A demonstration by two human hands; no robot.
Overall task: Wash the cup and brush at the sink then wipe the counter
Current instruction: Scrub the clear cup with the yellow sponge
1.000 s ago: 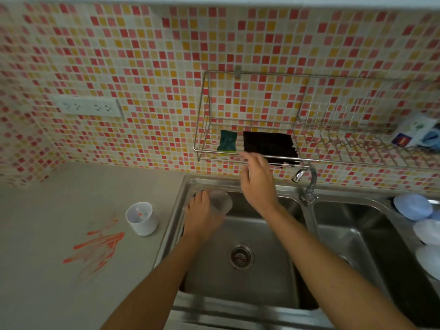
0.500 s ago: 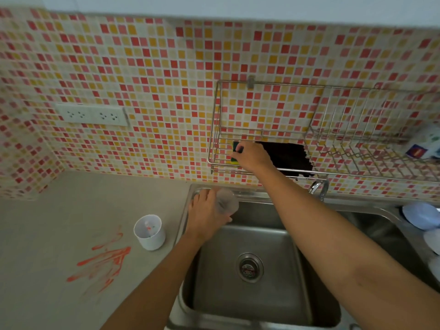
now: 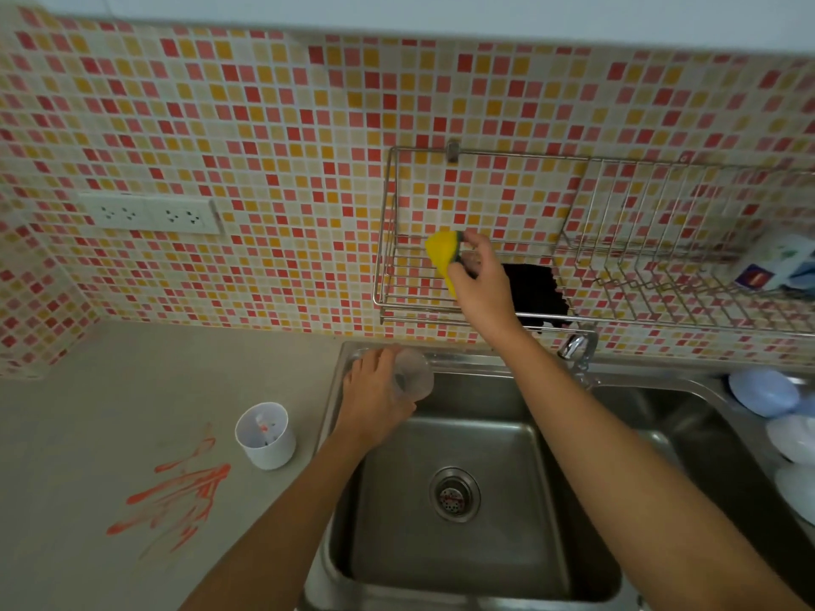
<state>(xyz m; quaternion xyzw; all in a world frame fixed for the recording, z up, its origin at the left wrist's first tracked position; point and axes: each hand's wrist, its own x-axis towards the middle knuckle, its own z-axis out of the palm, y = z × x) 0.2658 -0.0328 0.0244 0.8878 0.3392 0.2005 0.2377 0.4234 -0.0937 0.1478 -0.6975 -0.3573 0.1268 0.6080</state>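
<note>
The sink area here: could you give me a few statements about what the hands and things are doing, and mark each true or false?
1. The right hand holds a yellow sponge up at the wire rack. True.
2. The left hand is empty. False: it grips a clear cup at the sink's back left corner.
3. The white cup stands on the counter, left of the sink. True.
4. The counter is clean. False: orange-red smears lie in front of the white cup.
5. Water runs from the tap. False: no stream is visible.
</note>
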